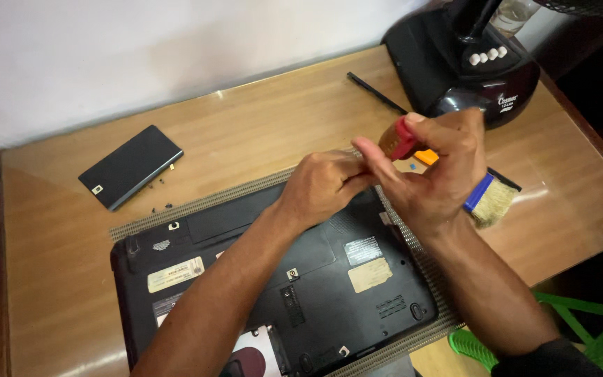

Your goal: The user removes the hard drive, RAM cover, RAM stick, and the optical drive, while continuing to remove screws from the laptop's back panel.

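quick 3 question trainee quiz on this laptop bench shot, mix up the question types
1. True or false: the laptop lies with its underside up on a mat.
2. The red-handled tool is gripped by: A) the left hand, B) the right hand, C) neither.
3. What lies on the table left of the laptop, with small screws beside it?

Key
1. True.
2. B: the right hand grips the red-handled tool; the left hand meets it at the laptop's rear edge.
3. A flat black panel, with screws.

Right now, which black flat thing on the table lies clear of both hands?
The small black panel near the wall, off the mat; the upturned laptop lies under both hands.
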